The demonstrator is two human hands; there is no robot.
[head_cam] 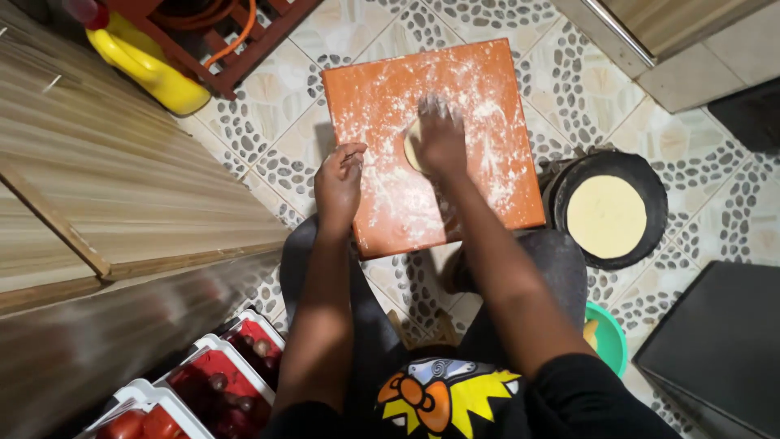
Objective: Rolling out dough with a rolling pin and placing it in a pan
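You are pressing your right hand (440, 136) flat, fingers spread, onto a small disc of dough (412, 146). The dough is lying near the centre of the orange floured board (487, 187), and only its left edge is showing from under the palm. The hand is gripping nothing; it is resting open on the dough.

You are holding your left hand (339, 183) at the left edge of the board, just beside the dough but not touching it. Its fingers are curling loosely inward and are dusted with flour. Whether it is pinching anything cannot be determined from this view.

The board is sitting on the patterned tile floor (569, 81), directly in front of your knees. To the right of the board, a black round pan (642, 183) is carrying a flat pale round of dough (606, 216), well apart from both hands. A green bowl (611, 337) is standing beside your right leg. A yellow jug (142, 61) is lying at the upper left, and white crates of red produce (213, 382) are standing at the lower left.
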